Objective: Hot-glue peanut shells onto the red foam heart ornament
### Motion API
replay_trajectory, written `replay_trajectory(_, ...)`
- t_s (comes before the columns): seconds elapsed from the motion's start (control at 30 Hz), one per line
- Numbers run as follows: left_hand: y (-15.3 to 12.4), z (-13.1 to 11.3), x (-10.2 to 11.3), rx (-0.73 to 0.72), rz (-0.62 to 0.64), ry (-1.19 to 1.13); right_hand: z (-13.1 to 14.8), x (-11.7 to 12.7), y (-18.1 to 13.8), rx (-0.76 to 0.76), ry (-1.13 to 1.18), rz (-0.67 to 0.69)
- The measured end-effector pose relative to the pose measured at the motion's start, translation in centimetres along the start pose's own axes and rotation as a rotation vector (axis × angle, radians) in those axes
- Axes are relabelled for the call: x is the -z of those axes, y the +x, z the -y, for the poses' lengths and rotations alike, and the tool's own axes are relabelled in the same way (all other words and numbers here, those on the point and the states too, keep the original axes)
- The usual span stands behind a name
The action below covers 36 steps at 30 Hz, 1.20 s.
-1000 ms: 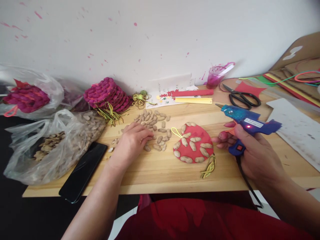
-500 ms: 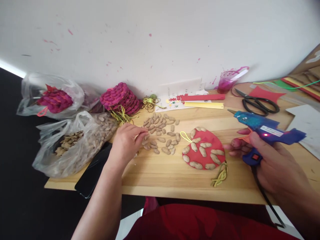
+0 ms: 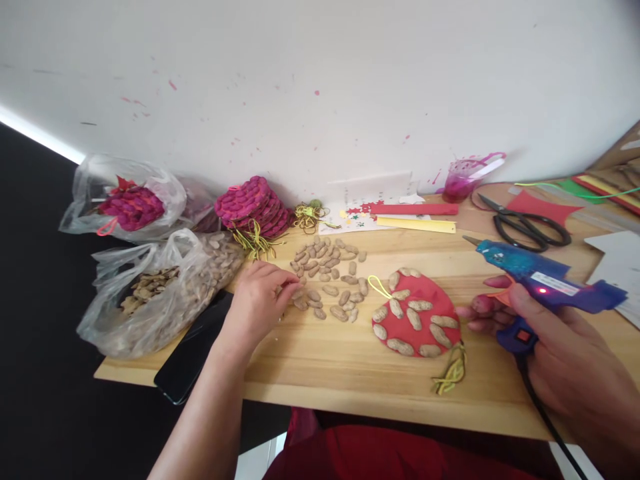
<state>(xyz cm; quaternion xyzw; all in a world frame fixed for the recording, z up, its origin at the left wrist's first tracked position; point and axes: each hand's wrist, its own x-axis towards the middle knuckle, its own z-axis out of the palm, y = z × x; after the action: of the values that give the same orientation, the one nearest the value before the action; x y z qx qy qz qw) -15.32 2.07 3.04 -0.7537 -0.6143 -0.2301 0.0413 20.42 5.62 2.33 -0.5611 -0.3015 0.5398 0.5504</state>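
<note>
My right hand (image 3: 545, 343) grips a blue hot glue gun (image 3: 537, 277) with its red light on, nozzle pointing left, just right of a red round piece (image 3: 417, 313). Several peanut shells are stuck around that red piece, and it carries a yellow loop and a yellow-green tassel (image 3: 450, 373). My left hand (image 3: 260, 300) rests palm down at the left edge of a loose pile of peanuts (image 3: 327, 273), fingertips pinched on one of them.
A clear bag of peanuts (image 3: 160, 293) and a black phone (image 3: 193, 347) lie at the wooden table's (image 3: 350, 360) left end. Magenta finished pieces (image 3: 255, 207) sit by the wall. Black scissors (image 3: 527, 227), red and yellow strips (image 3: 415, 217) and a pink cup (image 3: 460, 177) lie behind.
The view has swung left and up. My left hand has drawn back slightly to the left edge of the peanut pile. My right hand keeps the glue gun beside the red piece.
</note>
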Motion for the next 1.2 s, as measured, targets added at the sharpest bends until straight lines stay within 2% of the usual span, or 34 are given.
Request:
replay_trajectory(0.17, 0.9, -2.1, -1.3, -0.133, 0.101, -0.031, -0.9, 0.6, 0.2, 0.033, -0.017, 0.037)
replay_trajectory(0.3, 1.4, -3.1, -2.2, -0.168, 0.186, 0.032, -1.2, 0.9, 0.4, 0.036, -0.016, 0.046)
replay_trajectory(0.8, 1.3, -3.3, -2.6, -0.183, 0.154, 0.014, -1.3, 0.9, 0.2, 0.054, 0.027, 0.086)
replay_trajectory(1.2, 1.4, -2.4, -3.2, -0.259, 0.121, 0.022, -0.7, 0.8, -0.4, 0.054, 0.041, 0.187)
